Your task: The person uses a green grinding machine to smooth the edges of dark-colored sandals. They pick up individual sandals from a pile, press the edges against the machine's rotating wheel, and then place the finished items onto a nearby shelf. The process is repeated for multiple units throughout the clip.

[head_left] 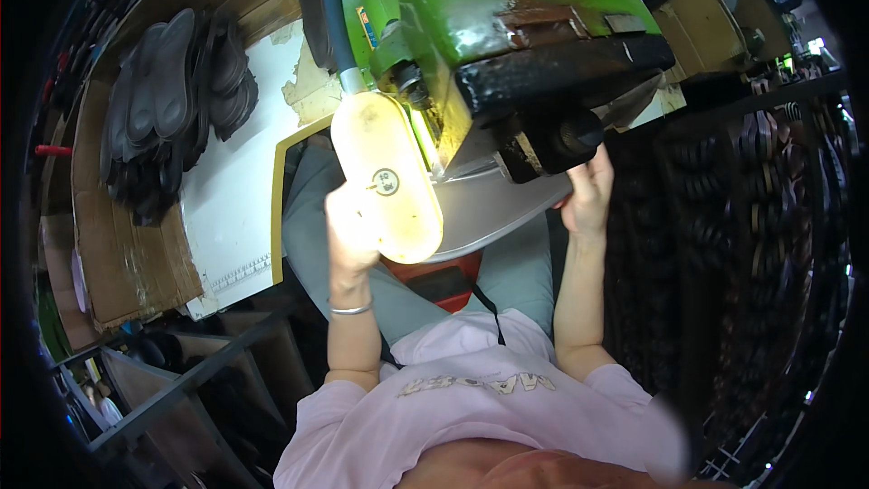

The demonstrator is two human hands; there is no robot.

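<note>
My left hand (pixel 348 231) is raised beside the glowing work lamp (pixel 387 204). The lamp's head and glare cover most of its fingers, so its grip does not show. On the other side, my right hand (pixel 587 197) is closed, with its fingertips up against the underside of the machine's black front part (pixel 552 140). Whatever it may pinch is hidden there. Between the hands stands a green machine (pixel 507 9) over a grey plate with a rounded edge (pixel 498 228).
Dark, sole-shaped pieces (pixel 163 95) are stacked on a white board (pixel 231 217) inside cardboard (pixel 136 281) at left. A blue flexible arm (pixel 335 18) carries the lamp. Racks of dark items (pixel 742 181) line the right. Shelf compartments (pixel 181 380) are at lower left.
</note>
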